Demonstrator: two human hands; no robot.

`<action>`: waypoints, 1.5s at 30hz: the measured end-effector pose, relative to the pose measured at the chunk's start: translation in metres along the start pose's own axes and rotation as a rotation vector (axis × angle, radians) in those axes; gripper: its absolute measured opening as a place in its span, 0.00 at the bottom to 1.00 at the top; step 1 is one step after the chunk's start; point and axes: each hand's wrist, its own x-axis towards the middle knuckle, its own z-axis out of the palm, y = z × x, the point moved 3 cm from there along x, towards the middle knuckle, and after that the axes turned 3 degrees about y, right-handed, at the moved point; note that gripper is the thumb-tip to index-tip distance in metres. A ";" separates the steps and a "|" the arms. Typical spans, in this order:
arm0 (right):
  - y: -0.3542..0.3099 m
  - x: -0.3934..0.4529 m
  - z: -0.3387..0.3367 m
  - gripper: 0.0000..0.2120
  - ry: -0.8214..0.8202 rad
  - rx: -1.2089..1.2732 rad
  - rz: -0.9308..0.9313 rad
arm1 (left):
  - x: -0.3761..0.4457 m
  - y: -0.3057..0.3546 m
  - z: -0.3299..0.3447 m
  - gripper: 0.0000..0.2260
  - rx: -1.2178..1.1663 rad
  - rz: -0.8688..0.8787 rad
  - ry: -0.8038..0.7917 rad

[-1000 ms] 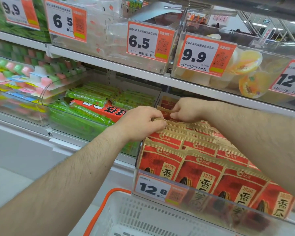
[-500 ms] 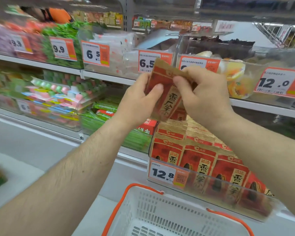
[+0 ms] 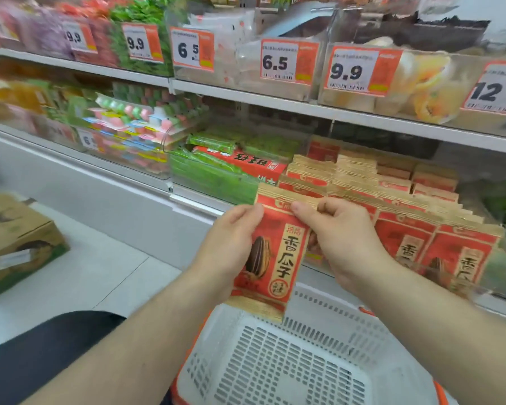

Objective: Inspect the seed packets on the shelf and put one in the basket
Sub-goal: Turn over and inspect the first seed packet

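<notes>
Holding one seed packet [image 3: 270, 252] upright above the basket [image 3: 278, 366], the person is looking over its front, so this looks like the inspection step. The left hand [image 3: 231, 244] is gripping the packet's left edge, and the right hand [image 3: 338, 232] is pinching its top right corner. The rest are sitting in the shelf bin [image 3: 392, 200] just behind. Next, probably, both hands are lowering it and letting go.
</notes>
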 end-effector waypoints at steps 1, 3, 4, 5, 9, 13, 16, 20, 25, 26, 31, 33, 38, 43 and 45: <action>0.007 -0.005 -0.004 0.12 -0.008 -0.027 0.016 | -0.004 -0.007 0.001 0.10 -0.006 -0.023 -0.001; 0.018 -0.014 -0.013 0.14 -0.035 -0.060 0.031 | -0.015 -0.019 0.003 0.11 -0.053 -0.067 0.007; 0.022 -0.019 -0.016 0.15 -0.048 -0.069 0.040 | -0.021 -0.025 0.005 0.11 -0.081 -0.087 0.011; 0.027 -0.023 -0.020 0.16 -0.056 -0.077 0.052 | -0.025 -0.032 0.006 0.11 -0.090 -0.101 0.015; 0.048 -0.042 -0.030 0.18 -0.053 -0.101 0.101 | -0.040 -0.057 0.010 0.10 -0.073 -0.155 0.028; 0.063 -0.051 -0.038 0.16 -0.041 -0.130 0.135 | -0.050 -0.076 0.018 0.11 -0.079 -0.192 0.043; 0.069 -0.052 -0.046 0.15 -0.049 -0.112 0.189 | -0.055 -0.085 0.025 0.13 -0.083 -0.183 0.010; 0.084 -0.048 -0.052 0.18 -0.110 -0.157 0.245 | -0.051 -0.094 0.029 0.13 -0.144 -0.192 0.024; 0.099 -0.048 -0.057 0.22 -0.102 -0.246 0.216 | -0.042 -0.116 0.030 0.12 -0.180 -0.258 0.034; 0.101 -0.049 -0.059 0.22 -0.106 -0.245 0.217 | -0.042 -0.120 0.029 0.13 -0.185 -0.278 0.027; 0.114 -0.060 -0.066 0.23 -0.219 -0.324 0.266 | -0.046 -0.140 0.029 0.15 -0.207 -0.335 -0.006; 0.118 -0.064 -0.069 0.24 -0.246 -0.404 0.273 | -0.049 -0.145 0.030 0.15 -0.213 -0.340 -0.007; 0.124 -0.068 -0.073 0.24 -0.241 -0.389 0.295 | -0.051 -0.147 0.035 0.14 -0.197 -0.353 -0.019; 0.121 -0.068 -0.073 0.20 -0.329 -0.389 0.340 | -0.050 -0.145 0.037 0.15 -0.202 -0.362 0.007; 0.118 -0.071 -0.072 0.20 -0.372 -0.407 0.335 | -0.050 -0.143 0.036 0.15 -0.193 -0.362 0.015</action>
